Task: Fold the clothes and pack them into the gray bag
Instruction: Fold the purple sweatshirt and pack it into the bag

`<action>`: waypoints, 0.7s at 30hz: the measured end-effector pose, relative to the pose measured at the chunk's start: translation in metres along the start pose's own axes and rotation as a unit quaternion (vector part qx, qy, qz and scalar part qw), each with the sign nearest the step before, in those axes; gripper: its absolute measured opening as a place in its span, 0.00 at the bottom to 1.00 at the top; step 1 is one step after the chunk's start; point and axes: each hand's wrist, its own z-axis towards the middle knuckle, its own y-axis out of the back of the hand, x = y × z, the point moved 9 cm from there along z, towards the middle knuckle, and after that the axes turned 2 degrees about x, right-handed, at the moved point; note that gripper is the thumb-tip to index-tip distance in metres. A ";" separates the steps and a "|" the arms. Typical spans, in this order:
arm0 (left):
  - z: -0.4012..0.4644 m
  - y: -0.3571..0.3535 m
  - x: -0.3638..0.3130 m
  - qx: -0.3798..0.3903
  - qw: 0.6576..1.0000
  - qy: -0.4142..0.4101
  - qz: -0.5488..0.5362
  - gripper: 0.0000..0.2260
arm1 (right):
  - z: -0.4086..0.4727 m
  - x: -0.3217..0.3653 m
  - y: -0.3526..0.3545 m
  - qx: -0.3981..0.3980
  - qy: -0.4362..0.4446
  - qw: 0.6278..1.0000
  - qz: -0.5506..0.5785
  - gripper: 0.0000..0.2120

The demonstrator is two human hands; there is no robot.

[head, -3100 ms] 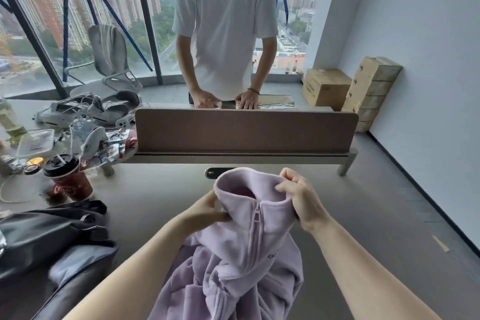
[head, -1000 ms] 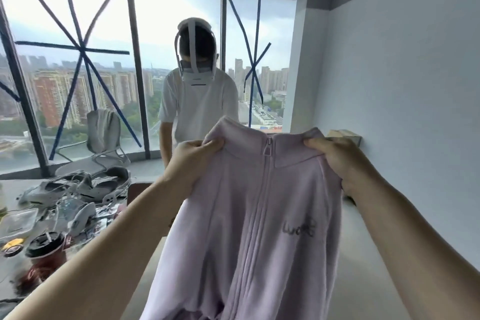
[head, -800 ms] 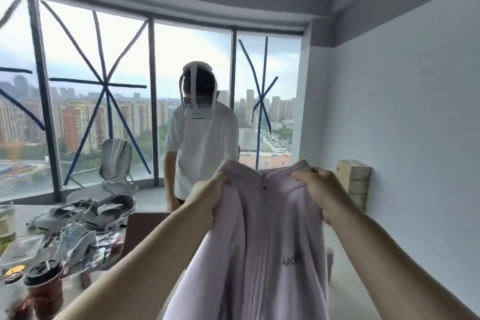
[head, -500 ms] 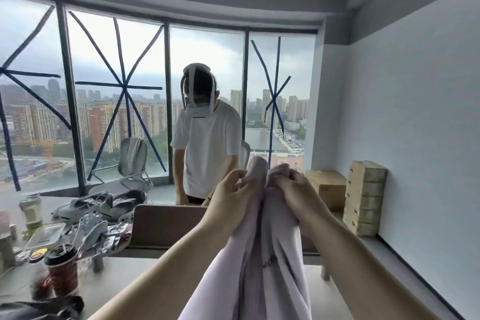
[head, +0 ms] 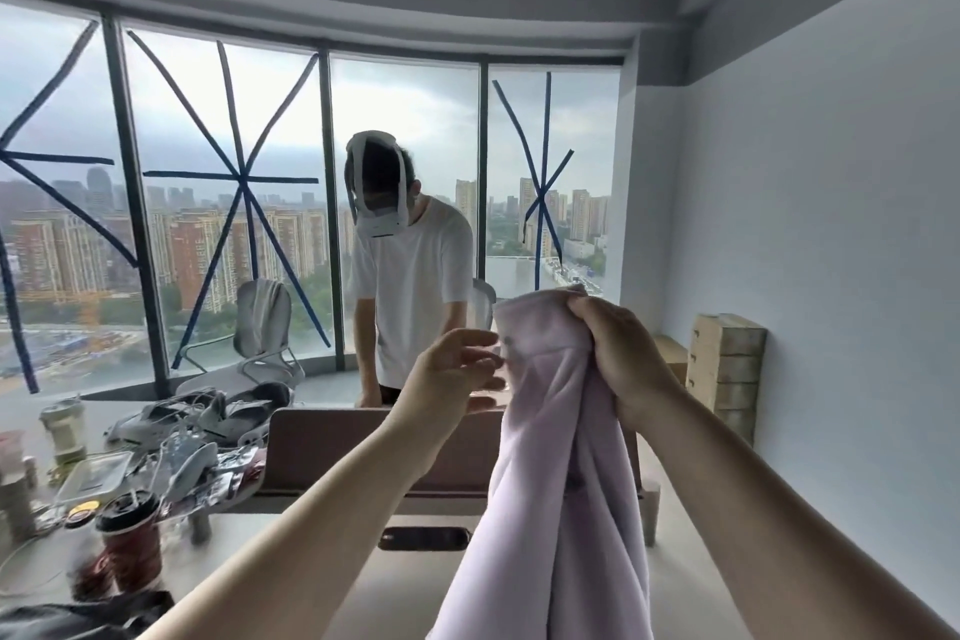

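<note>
At the far left bottom edge a dark fold of the gray bag [head: 78,621] shows on the table [head: 332,582], low and well apart from the raised hands; only a strip of it is in view, so whether its mouth stands open cannot be told. Behind it a lidded coffee cup [head: 127,541] stands among loose clutter, between the bag and the desk divider [head: 374,447]. Moving right, the left hand [head: 452,372] hangs in the air with fingers spread and relaxed, holding nothing, its fingertips just beside the left edge of the garment and perhaps brushing it; motion blur makes contact hard to call. Right of it the lilac fleece jacket [head: 556,473] hangs gathered into a long bunch, its long axis nearly vertical, collar end up and the body trailing down past the bottom of the view. At the top of that bunch the right hand [head: 623,359] has its fingers curled tight round the collar and carries the whole weight. The free hand therefore lies to the left of the cloth and at about the height of the grip, so it seems the nearer one to take a second hold lower down or at the side before the jacket can be laid flat for folding.
</note>
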 end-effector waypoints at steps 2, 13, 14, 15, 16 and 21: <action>0.002 0.005 -0.001 -0.005 1.000 -0.005 0.030 0.25 | -0.001 0.014 -0.007 0.043 0.023 0.999 0.021 0.15; 0.024 -0.004 -0.085 -0.025 0.984 -0.178 -0.019 0.14 | -0.008 0.060 -0.004 0.072 0.097 0.991 -0.064 0.14; 0.024 -0.004 -0.089 -0.027 0.983 -0.184 -0.009 0.15 | -0.012 0.059 -0.009 0.098 0.093 0.989 -0.056 0.13; 0.023 -0.003 -0.093 -0.028 0.981 -0.192 0.003 0.15 | -0.015 0.059 -0.013 0.114 0.092 0.988 -0.046 0.12; 0.021 -0.003 -0.098 -0.027 0.979 -0.201 0.014 0.14 | -0.015 0.059 -0.013 0.112 0.095 0.989 -0.033 0.12; 0.023 -0.001 -0.123 0.005 0.974 -0.223 0.048 0.20 | -0.007 0.080 -0.001 0.005 0.114 0.992 0.045 0.09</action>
